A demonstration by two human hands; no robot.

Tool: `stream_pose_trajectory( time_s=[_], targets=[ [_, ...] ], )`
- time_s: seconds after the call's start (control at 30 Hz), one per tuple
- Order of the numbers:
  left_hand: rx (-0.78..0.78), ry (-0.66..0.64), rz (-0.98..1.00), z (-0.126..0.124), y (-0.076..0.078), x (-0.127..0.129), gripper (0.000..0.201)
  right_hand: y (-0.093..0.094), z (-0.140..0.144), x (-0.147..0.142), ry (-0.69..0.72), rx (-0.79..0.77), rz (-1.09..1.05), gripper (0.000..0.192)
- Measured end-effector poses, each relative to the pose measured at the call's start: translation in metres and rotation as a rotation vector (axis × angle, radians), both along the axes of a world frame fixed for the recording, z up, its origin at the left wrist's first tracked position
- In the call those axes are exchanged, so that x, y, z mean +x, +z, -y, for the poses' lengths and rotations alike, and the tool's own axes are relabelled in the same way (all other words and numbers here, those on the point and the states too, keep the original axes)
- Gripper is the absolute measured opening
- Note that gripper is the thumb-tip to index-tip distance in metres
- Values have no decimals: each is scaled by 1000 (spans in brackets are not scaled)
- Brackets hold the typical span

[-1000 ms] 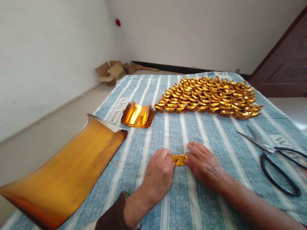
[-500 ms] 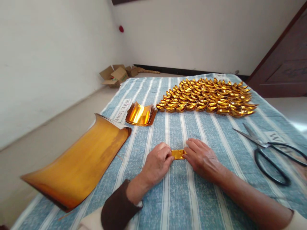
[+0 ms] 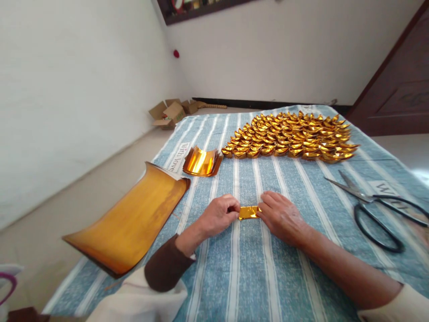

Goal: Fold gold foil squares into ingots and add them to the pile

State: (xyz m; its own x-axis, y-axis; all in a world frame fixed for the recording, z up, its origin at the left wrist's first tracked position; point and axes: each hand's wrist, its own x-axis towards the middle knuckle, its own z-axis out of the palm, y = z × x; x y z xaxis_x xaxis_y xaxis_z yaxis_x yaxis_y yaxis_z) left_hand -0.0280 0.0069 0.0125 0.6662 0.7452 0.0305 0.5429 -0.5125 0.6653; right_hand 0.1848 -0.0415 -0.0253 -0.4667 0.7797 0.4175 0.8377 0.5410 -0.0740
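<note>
A small folded strip of gold foil paper (image 3: 248,212) lies on the striped cloth between my hands. At its left end, my left hand (image 3: 219,214) pinches it with thumb and forefinger. The fingers of my right hand (image 3: 279,217) are closed over its right end and hide that part. Farther back, a short stack of cut gold foil sheets (image 3: 202,162) curls up at its sides. To my left rests a large stack of gold paper (image 3: 134,219). Many folded gold paper ingots (image 3: 288,136) stand in tight rows at the back of the table.
Black-handled scissors (image 3: 363,197) lie partly spread at the right, blades pointing up and left. Blue and white striped cloth (image 3: 248,277) covers the table. Beyond the far left corner, an open cardboard box (image 3: 167,114) sits on the floor. A dark wooden door (image 3: 395,98) is at the right.
The camera view has shifted slightly. My left hand has eased its hold, its fingers now more arched at the strip's left end. My right hand stays on the right end.
</note>
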Motion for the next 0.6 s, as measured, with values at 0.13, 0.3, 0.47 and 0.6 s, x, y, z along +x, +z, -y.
stream_pose_trajectory(
  time_s=[0.13,0.3,0.47,0.6],
  targets=[
    [-23,-25,-40,-2,5,-3,19,-1,0,0,1,6,1,22],
    [19,-65,-24,-1,5,0,20,-2,-1,0,4,25,-1,22],
    [39,-262,-37,-13,2,6,16,-2,0,0,8,30,-4,22],
    [-23,-357,-48,-23,1,7,17,-3,0,0,-1,23,-9,19]
  ],
)
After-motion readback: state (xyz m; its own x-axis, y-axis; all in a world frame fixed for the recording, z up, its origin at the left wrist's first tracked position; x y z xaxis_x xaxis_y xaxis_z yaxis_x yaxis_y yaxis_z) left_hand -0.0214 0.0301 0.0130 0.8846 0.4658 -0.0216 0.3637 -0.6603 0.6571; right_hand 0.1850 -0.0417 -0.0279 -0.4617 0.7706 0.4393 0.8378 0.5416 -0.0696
